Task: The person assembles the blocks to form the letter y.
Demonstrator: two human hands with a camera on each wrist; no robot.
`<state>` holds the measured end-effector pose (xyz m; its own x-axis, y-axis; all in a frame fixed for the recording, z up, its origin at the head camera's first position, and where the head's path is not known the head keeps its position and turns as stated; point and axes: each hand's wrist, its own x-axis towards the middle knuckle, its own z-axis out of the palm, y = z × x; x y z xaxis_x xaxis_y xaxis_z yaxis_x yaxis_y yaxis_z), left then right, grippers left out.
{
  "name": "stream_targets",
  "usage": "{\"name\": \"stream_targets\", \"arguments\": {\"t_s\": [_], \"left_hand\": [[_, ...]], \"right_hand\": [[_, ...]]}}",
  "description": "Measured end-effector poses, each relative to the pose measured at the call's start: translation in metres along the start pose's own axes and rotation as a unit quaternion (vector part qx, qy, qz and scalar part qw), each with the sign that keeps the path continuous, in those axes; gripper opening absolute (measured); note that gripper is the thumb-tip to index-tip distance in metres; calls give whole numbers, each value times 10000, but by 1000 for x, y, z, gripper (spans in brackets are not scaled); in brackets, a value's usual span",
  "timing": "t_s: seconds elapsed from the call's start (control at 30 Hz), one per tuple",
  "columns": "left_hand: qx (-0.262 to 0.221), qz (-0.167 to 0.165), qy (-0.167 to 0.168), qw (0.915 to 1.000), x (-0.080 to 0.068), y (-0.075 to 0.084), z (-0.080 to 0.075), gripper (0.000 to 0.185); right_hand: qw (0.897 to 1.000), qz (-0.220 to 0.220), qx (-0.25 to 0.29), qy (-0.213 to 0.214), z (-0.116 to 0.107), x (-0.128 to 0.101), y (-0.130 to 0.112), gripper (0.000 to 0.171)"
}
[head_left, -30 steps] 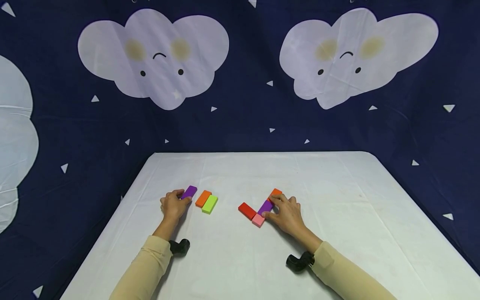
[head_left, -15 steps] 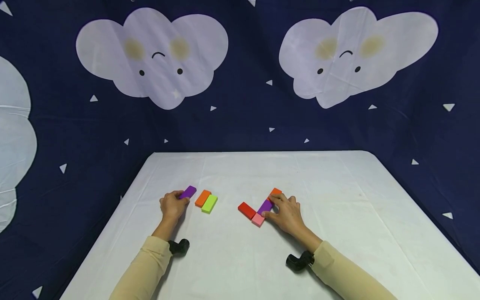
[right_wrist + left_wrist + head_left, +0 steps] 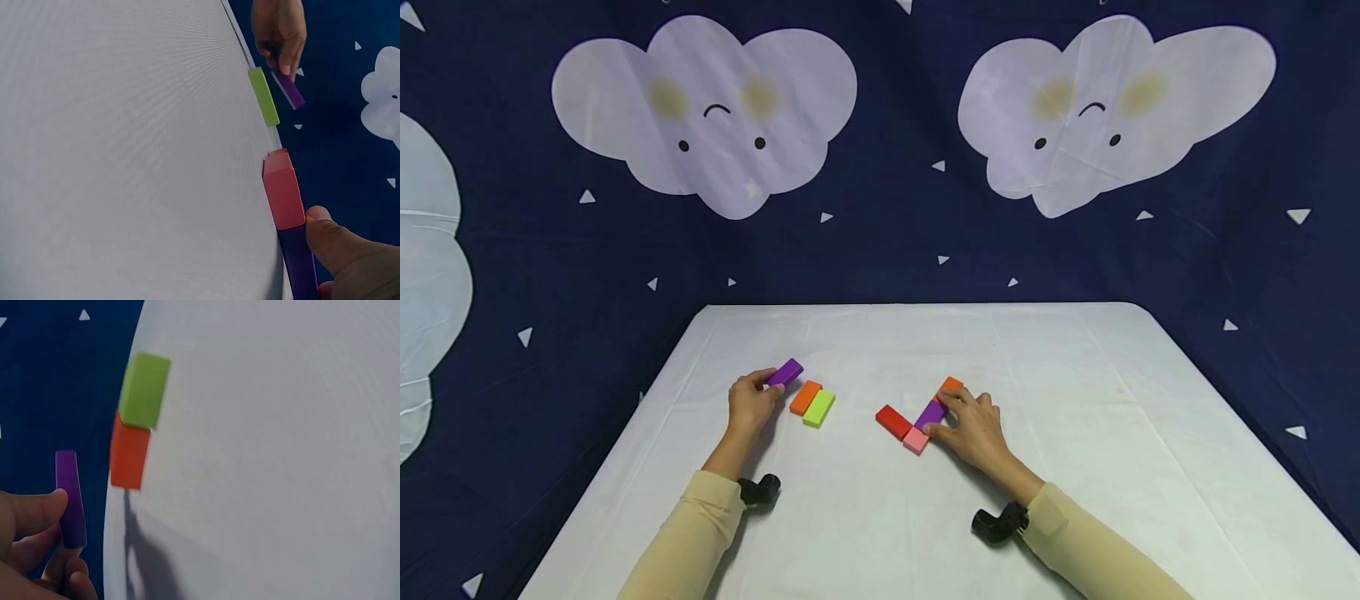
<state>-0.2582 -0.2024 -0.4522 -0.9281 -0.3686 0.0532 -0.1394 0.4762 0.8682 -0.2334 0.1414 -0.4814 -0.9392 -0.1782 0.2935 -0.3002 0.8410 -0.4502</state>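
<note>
Holding one purple block (image 3: 786, 372) just off the white table (image 3: 1075, 467), with a navy cloud-print backdrop (image 3: 880, 167) behind it.
Since half a second ago I see my left hand (image 3: 751, 402) has raised that block and carried it slightly toward the far edge; the right hand (image 3: 973, 427) has not moved. My left thumb and fingers (image 3: 34, 512) pinch the block's near end, above and just beside the orange block (image 3: 806, 397) and green block (image 3: 819, 407). My right fingers curl over a second purple block (image 3: 931, 412), the thumb (image 3: 334, 240) pressing its side, next to the pink block (image 3: 916, 439), red block (image 3: 893, 421) and another orange one (image 3: 951, 384).
</note>
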Motion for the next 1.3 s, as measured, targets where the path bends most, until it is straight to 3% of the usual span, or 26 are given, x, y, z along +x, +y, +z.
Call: {"name": "stream_targets", "arguments": {"t_s": [0.2,0.63,0.97,1.13,1.3], "left_hand": [[-149,295,-393,9987,-2,13,9,36],[302,843,-1145,9894,-4,32,32,36],[575,1340,-1792,9730,-2,31,51,32],[760,1629,-1991,9633,-2,32,59,31],[902,1720,-2171,9566,-5,35,64,32]], "right_hand": [[10000,29,32,-44,-1,0,-1,66],[10000,-1,46,-59,-1,0,-1,64],[10000,10,-5,-42,1,0,0,66],[10000,-39,-23,43,1,0,1,66],[9998,-111,-11,157,1,0,1,65]]}}
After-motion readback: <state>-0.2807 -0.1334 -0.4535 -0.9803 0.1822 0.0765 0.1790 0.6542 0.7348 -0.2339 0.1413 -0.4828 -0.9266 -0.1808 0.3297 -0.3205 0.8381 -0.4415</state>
